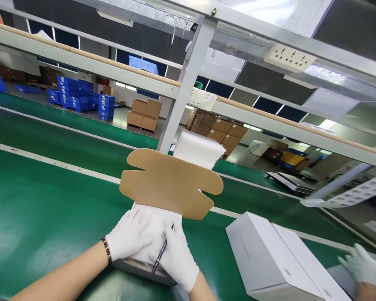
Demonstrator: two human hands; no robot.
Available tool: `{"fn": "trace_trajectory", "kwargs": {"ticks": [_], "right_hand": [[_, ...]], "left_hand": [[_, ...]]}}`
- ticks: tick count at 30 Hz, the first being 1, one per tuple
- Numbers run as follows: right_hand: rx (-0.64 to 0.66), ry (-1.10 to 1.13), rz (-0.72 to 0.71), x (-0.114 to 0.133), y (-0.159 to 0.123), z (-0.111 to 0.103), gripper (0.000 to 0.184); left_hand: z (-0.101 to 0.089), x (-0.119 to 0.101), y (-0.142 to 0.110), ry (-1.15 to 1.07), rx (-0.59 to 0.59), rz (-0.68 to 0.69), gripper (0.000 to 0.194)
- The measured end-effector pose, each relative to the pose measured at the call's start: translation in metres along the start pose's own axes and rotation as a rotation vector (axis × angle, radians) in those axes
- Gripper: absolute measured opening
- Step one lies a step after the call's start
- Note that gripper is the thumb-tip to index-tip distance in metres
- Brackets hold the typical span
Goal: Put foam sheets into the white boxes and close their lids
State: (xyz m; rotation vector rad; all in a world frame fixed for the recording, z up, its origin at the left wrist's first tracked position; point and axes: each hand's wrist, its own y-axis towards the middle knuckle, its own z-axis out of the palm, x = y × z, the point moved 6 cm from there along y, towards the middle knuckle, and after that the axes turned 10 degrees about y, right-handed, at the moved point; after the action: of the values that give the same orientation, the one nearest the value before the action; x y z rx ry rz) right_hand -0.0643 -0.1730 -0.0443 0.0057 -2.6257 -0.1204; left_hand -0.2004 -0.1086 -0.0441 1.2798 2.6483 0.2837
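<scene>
A box with its brown cardboard lid raised stands before me on the green surface. White sheet-like padding lies across its opening. My left hand, in a white glove, rests on the padding at the left side with its fingers stretched out. Also gloved, my right hand presses at the right side of the padding and has a dark pen held in it, slanting toward me. The hands and padding hide most of the box's contents.
White boxes stand to the right, near another person's gloved hand. Behind the lid sits a stack of white foam sheets. A metal post rises behind the box to a crossbar with a power strip.
</scene>
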Motion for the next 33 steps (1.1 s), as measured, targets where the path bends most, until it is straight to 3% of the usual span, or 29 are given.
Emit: {"fn": "trace_trajectory", "kwargs": {"ticks": [3, 8, 13, 16, 20, 27, 33], "right_hand": [[-0.049, -0.026, -0.014, 0.010, 0.000, 0.002, 0.059], [-0.006, -0.094, -0.047, 0.012, 0.004, 0.004, 0.053], [-0.139, -0.115, -0.177, 0.005, 0.019, 0.006, 0.058], [-0.096, -0.086, -0.129, -0.005, 0.027, 0.016, 0.069], [0.010, -0.017, -0.082, -0.014, 0.029, 0.020, 0.090], [-0.104, -0.058, -0.019, -0.018, 0.025, 0.013, 0.079], [-0.082, -0.098, -0.025, -0.018, 0.030, 0.018, 0.079]], "left_hand": [[-0.001, 0.002, -0.001, -0.004, -0.130, 0.071, 0.052], [0.007, 0.006, -0.011, 0.038, -0.107, -0.003, 0.052], [0.000, 0.003, -0.010, 0.043, -0.110, -0.001, 0.046], [-0.001, 0.002, -0.005, 0.028, -0.097, 0.015, 0.044], [0.008, 0.008, 0.004, -0.006, -0.005, -0.067, 0.042], [0.001, 0.009, 0.003, -0.015, -0.168, 0.004, 0.047], [0.007, 0.010, 0.004, 0.026, -0.130, 0.011, 0.046]]}}
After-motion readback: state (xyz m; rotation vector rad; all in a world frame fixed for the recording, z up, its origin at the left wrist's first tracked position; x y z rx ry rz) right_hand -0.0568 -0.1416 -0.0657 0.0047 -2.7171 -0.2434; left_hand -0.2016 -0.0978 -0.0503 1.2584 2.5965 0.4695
